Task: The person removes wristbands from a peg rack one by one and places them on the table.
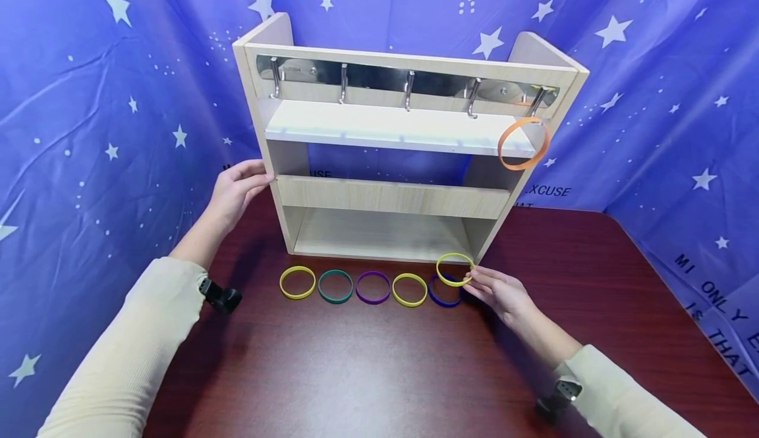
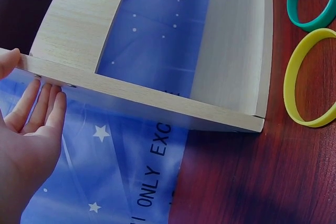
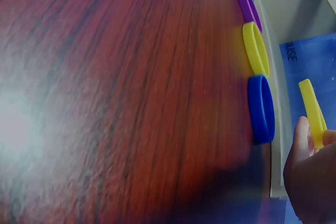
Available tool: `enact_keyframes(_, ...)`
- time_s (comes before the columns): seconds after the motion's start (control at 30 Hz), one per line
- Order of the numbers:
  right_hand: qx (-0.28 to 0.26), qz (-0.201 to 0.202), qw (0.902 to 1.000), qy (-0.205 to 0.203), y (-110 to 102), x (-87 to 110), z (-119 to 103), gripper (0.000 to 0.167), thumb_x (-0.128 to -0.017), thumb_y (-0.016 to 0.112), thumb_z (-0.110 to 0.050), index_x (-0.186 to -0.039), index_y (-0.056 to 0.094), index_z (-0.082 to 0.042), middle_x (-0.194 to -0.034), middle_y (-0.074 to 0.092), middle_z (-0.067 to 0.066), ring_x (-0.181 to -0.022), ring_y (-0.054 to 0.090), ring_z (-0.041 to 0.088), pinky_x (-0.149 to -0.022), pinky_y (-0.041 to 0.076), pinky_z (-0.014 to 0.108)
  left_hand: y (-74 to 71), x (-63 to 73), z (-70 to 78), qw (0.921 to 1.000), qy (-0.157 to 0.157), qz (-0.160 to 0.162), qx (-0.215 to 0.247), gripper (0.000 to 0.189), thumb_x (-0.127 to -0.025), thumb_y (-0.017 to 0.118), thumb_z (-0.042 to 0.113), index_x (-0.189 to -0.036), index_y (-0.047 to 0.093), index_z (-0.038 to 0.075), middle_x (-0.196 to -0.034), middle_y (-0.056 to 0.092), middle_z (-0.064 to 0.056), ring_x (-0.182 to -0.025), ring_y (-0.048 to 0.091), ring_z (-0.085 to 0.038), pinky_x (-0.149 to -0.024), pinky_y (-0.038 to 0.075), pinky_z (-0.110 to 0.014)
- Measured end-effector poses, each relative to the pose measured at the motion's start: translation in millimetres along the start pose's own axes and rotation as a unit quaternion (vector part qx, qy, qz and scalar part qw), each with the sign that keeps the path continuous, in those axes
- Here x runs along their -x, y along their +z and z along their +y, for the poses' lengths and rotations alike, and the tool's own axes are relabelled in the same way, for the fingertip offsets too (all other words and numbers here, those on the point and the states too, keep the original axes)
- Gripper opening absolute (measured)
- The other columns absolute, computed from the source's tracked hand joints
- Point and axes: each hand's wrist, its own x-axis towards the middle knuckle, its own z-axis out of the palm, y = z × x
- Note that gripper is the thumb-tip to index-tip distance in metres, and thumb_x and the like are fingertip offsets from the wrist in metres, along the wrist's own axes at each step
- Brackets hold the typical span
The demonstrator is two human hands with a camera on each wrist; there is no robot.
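My right hand pinches a yellow silicone wristband by its right side, held up over a blue wristband on the table. In the right wrist view the raised yellow band stands out from between thumb and fingers. At the left side of a wooden rack, my left hand holds the side panel. The left wrist view shows its thumb on the panel's front edge and its fingertips against the outer face. An orange wristband hangs from the rack's rightmost hook.
In front of the rack, a row on the dark red table holds a yellow band, a green band, a purple band and another yellow band, left of the blue one. A starry blue curtain surrounds the table.
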Motion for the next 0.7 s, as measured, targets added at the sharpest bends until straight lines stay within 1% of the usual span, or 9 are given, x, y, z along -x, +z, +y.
enact_keyframes(0.3, 0.007, 0.008, 0.9999, 0.004, -18.8, 0.4, -1.8, 0.026, -0.093, 0.053, 0.004, -0.086, 0.066, -0.016, -0.084, 0.069, -0.007, -0.084, 0.068, 0.004, -0.08, 0.059, 0.021, 0.0, 0.5, 0.0, 1.0, 0.001, -0.001, -0.005, 0.025, -0.089, 0.058, -0.006, -0.093, 0.069, 0.016, -0.09, 0.071, 0.007, -0.083, 0.066, -0.002, -0.08, 0.053, -0.012)
enact_keyframes(0.5, 0.026, 0.001, 0.9997, 0.005, -33.4, -0.3, -4.4, 0.028, -0.094, 0.051, 0.003, -0.085, 0.067, -0.018, -0.084, 0.07, -0.008, -0.083, 0.068, 0.004, -0.079, 0.059, 0.021, 0.2, 0.6, -0.3, 1.0, -0.002, -0.001, -0.005, 0.025, -0.089, 0.058, -0.005, -0.093, 0.068, 0.016, -0.09, 0.071, 0.007, -0.084, 0.066, -0.002, -0.08, 0.053, -0.012)
enact_keyframes(0.6, 0.051, -0.005, 0.9987, 0.003, -39.8, -0.6, -5.8, 0.025, -0.094, 0.051, 0.002, -0.087, 0.066, -0.017, -0.085, 0.07, -0.006, -0.082, 0.068, 0.004, -0.079, 0.059, 0.021, 0.3, 1.0, 0.1, 1.0, -0.003, 0.0, -0.009, 0.023, -0.089, 0.058, -0.004, -0.094, 0.068, 0.016, -0.091, 0.071, 0.008, -0.084, 0.066, -0.002, -0.08, 0.053, -0.012)
enact_keyframes(0.7, 0.086, -0.013, 0.9962, 0.0, -45.2, -0.7, -6.6, 0.018, -0.094, 0.051, 0.003, -0.096, 0.062, -0.011, -0.085, 0.07, -0.004, -0.084, 0.068, 0.005, -0.079, 0.059, 0.021, 0.2, 1.8, 0.5, 0.9999, -0.003, 0.002, -0.011, 0.023, -0.089, 0.058, -0.004, -0.094, 0.068, 0.017, -0.091, 0.07, 0.008, -0.085, 0.066, -0.002, -0.081, 0.053, -0.012)
